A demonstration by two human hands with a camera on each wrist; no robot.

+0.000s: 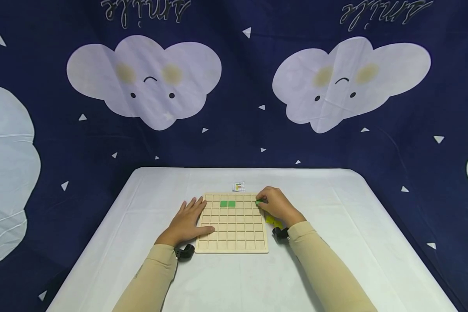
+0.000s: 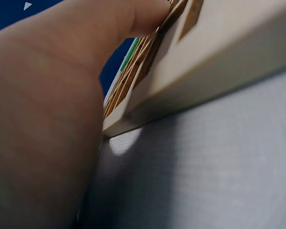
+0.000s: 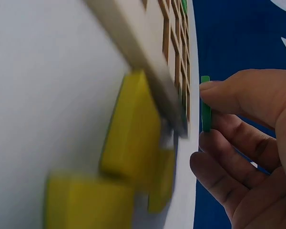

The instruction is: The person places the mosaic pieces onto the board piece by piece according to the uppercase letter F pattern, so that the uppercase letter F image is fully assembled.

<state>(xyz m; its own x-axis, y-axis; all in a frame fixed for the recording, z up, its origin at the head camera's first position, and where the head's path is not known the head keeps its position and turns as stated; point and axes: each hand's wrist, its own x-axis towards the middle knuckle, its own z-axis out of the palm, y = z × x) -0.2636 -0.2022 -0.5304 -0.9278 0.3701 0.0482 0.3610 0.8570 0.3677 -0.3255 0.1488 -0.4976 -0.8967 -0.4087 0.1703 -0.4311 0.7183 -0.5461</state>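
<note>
A square wooden grid board [image 1: 232, 249] lies flat on the white table. Two green square tiles [image 1: 228, 204] sit side by side in cells of its upper part. My left hand [image 1: 187, 222] rests at the board's left edge, fingers spread and straight, its thumb lying over the grid. My right hand [image 1: 277, 203] pinches another green tile [image 3: 206, 104] between thumb and fingers, over the board's upper right corner. Just right of the board, below that hand, are several yellow pieces [image 3: 131, 126], partly hidden by the right wrist in the head view.
A small printed card [image 1: 238, 186] with a coloured grid pattern lies beyond the board's far edge. Black wrist cameras [image 1: 185, 252] are strapped to both wrists. A dark blue cloth [image 1: 242, 143] with clouds hangs behind the table [image 1: 234, 281].
</note>
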